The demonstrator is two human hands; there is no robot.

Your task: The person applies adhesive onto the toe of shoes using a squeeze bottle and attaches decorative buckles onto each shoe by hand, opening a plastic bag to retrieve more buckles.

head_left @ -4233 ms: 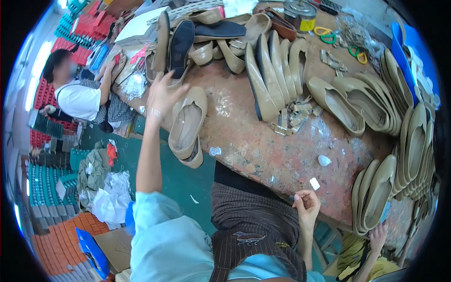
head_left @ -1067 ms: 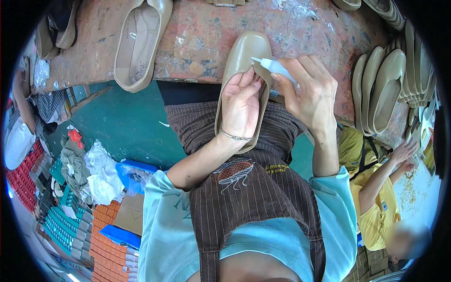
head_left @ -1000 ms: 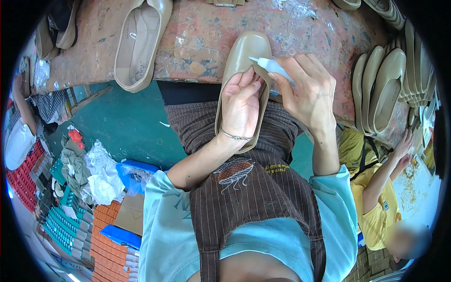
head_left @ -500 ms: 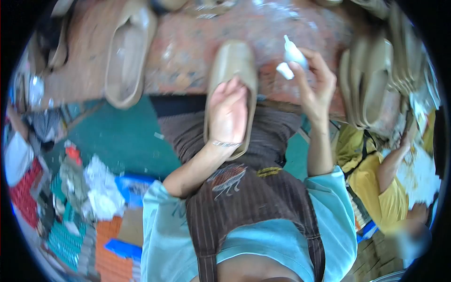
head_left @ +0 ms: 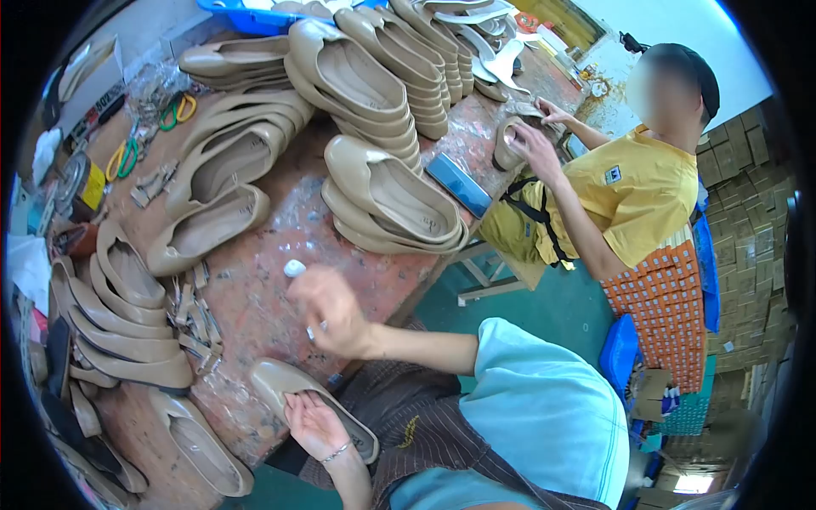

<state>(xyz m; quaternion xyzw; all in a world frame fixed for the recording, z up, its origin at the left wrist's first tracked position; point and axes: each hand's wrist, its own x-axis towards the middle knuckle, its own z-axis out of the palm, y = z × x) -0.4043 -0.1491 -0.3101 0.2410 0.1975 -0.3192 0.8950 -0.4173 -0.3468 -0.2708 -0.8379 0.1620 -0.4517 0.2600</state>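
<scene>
My left hand (head_left: 314,427) has its fingers inside a beige slip-on shoe (head_left: 276,380) and grips it over my lap at the bench edge, toe pointing up and left. Just above that shoe is my right hand (head_left: 330,310), smeared by motion, with its fingers curled round a small white squeeze bottle (head_left: 294,269). A rounded white end shows past the knuckles, and a small white piece shows at the lower fingers; the rest of the bottle is hidden in the hand.
Stacks of beige shoes (head_left: 391,200) cover the worn red bench (head_left: 246,319). A phone (head_left: 459,184) lies by the right edge. Scissors (head_left: 127,159) and metal clips (head_left: 191,314) are on the left. A person in a yellow shirt (head_left: 642,195) handles a shoe at the far side.
The view has swung round to show more of the bench and the other person. My right hand has come closer to the shoe with the bottle. My left hand stays in the shoe.
</scene>
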